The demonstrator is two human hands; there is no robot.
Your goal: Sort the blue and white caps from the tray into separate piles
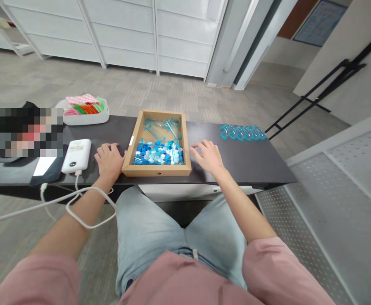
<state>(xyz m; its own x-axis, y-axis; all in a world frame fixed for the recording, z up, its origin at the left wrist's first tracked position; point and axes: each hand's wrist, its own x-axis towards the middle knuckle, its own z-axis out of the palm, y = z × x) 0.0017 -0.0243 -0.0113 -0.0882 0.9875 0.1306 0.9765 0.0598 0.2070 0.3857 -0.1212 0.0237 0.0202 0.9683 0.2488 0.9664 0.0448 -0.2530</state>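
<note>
A shallow cardboard-brown box (156, 173) sits on the dark tabletop between my hands. Its near half holds many small blue, light blue and white pieces (160, 153). Clear tubes with blue ends (156, 129) lie in its far half. My left hand (109, 162) rests at the box's left side, fingers spread, the thumb close to the wall. Just off the right wall, my right hand (208, 156) lies on the table with its fingers apart and nothing in them. To the far right stands a row of several clear pieces with blue edges (243, 132).
A white power bank (76, 156) with a white cable (90, 189) lies left of my left hand; the cable loops over my left forearm. Behind it is a white basket (86, 119) of colourful items. A blurred patch (28, 131) covers things at far left. White cabinets (121, 34) stand beyond.
</note>
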